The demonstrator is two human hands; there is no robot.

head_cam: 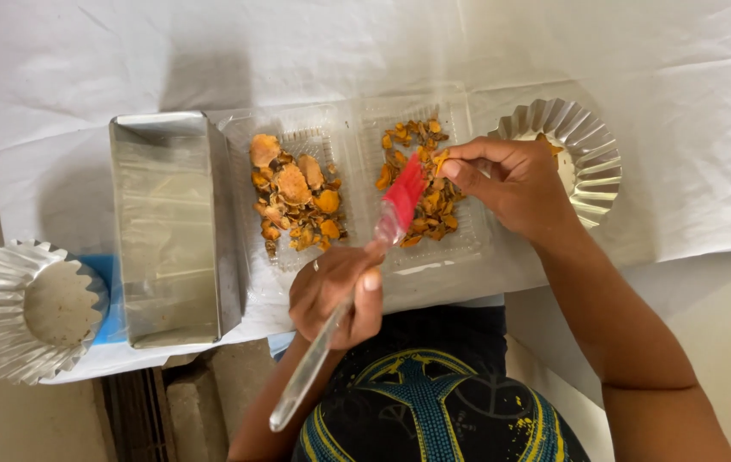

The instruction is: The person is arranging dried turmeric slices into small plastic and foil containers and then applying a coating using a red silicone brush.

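Brush (403, 198) work is in hand here: the left hand (335, 295) is closed around the clear handle, its red bristle head resting over the right half of the clear tray (477, 248). The right hand (507, 184) pinches one orange slice (439, 160) between thumb and fingertips, just above the other slices (425, 184) in that half, right at the bristles.

To do this well, I judge the slice should be held by its edge so the bristles can reach its whole face, with light strokes so the thin piece does not snap, and the hand kept over the tray so anything that falls lands there.

The tray is a see-through hinged plastic pack lying open on the white-covered worktop (682, 103), both halves ribbed; its left half carries larger orange pieces (295, 192). No label or print shows on it. Left of it stands a rectangular metal tin (169, 231), with nothing visible in it. A fluted foil cup (592, 154) sits just beyond the right hand, and a second foil cup (23, 308) lies at the worktop's left edge, partly over something blue (113, 299).
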